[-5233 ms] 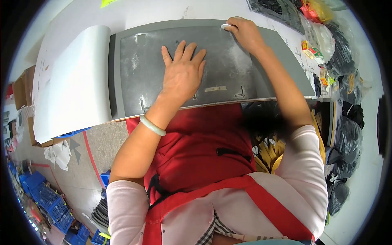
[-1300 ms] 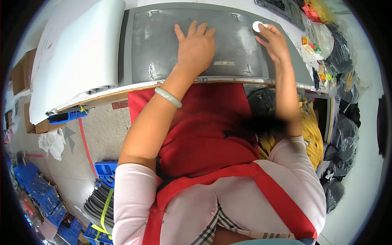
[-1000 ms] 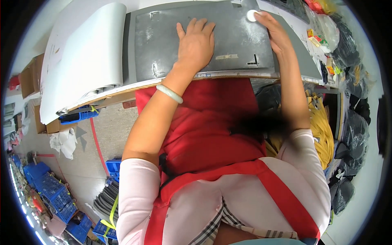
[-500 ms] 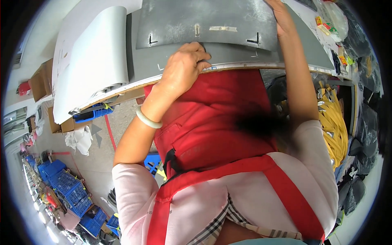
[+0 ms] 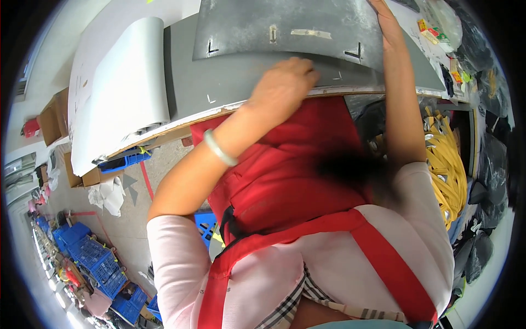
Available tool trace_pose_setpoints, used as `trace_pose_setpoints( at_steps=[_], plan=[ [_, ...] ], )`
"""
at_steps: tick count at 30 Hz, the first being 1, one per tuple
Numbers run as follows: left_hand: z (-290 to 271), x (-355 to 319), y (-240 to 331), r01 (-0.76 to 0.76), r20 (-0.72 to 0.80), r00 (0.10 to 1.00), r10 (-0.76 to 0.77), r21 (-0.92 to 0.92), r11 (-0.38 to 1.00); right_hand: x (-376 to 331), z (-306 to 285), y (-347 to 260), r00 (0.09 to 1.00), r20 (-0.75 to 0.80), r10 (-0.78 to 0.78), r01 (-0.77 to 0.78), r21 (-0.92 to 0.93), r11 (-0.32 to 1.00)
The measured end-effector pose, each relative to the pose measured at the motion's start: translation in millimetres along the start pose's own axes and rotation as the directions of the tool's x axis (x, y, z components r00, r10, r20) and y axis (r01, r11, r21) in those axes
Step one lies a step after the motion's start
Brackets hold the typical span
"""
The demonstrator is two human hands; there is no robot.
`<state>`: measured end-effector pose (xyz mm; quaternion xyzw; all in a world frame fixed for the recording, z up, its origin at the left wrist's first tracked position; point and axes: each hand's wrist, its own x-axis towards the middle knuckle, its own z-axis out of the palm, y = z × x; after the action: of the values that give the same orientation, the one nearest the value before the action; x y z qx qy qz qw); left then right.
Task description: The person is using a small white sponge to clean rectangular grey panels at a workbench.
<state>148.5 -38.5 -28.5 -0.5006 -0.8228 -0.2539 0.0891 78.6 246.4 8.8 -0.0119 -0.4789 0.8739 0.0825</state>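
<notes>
Grey sheet (image 5: pixel 285 27): flat, dull metal-grey, marked with small black corner marks and a strip of tape; lies on a larger grey sheet (image 5: pixel 219 88) at the near edge of the bench (image 5: pixel 159 140), its near edge curving just short of that edge.

Left hand (image 5: pixel 282 88): at the near edge of the upper grey sheet, knuckles up, fingers curled and pressed together, tips on or under the sheet's edge; whether they pinch it cannot be told. A pale bangle (image 5: pixel 218 148) sits on the wrist.

Right hand (image 5: pixel 383 16): at the far right of the same sheet, mostly cut by the top of the view; finger state cannot be told.

White sheet (image 5: pixel 123 88): large, curled up along one side, on the left part of the bench, just beside the grey sheets.

Red apron (image 5: pixel 285 186): worn over a pink top.

Yellow straps (image 5: pixel 446 170): heaped under the bench's right end.

Blue crates (image 5: pixel 93 257): on the floor, lower left.
</notes>
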Motion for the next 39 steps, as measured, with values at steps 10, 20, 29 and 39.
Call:
trace_pose_setpoints(
  at_steps=[10, 20, 29, 39],
  plan=[
    [105.0, 133.5, 20.7, -0.19, -0.452, 0.87, 0.197, 0.062, 0.98, -1.5, -38.3, -25.3, 0.979, 0.192, -0.072, 0.028, 0.221, 0.975],
    [92.2, 164.1, -11.0, -0.143, -0.443, 0.889, 0.117, -0.026, 0.989, -33.5, -33.3, 15.1, 0.985, -0.172, -0.018, 0.039, 0.118, 0.992],
    [-35.9, 84.5, -134.6, 0.281, -0.501, 0.779, -0.377, -0.259, 0.924, -49.8, -105.3, 14.9, 0.945, -0.325, 0.041, -0.024, 0.057, 0.998],
    [-339.1, -273.0, -267.3, 0.519, -0.6, -0.165, -0.783, -0.728, 0.449, -51.7, -84.2, 13.5, 0.968, -0.227, 0.107, -0.063, 0.196, 0.979]
  ],
)
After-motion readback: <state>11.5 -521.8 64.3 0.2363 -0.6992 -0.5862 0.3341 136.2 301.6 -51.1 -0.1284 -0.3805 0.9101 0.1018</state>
